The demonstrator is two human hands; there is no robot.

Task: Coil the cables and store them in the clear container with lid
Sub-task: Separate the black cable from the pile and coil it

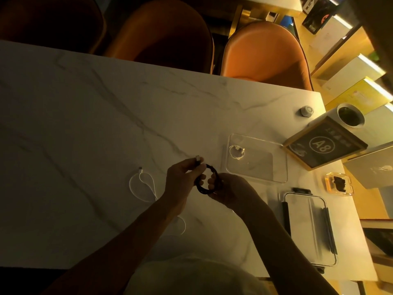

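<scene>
A black cable (205, 189) is wound into a small ring above the marble table (85, 124). My left hand (182, 177) pinches its plug end near the top of the ring, and my right hand (225, 188) grips the ring's right side. To the right lies the clear container (276, 165), open, with a small coiled white cable (237, 152) in its left corner. Its clear lid (308, 226) with dark clips lies nearer me on the right. A loose white cable (144, 184) sprawls on the table left of my hands, partly under my left forearm.
A black A8 sign block (325, 145) and a white cup (350, 118) stand past the container. A small clear case (338, 184) with dark contents and a grey knob (306, 110) sit near the right edge. Orange chairs (265, 52) line the far side.
</scene>
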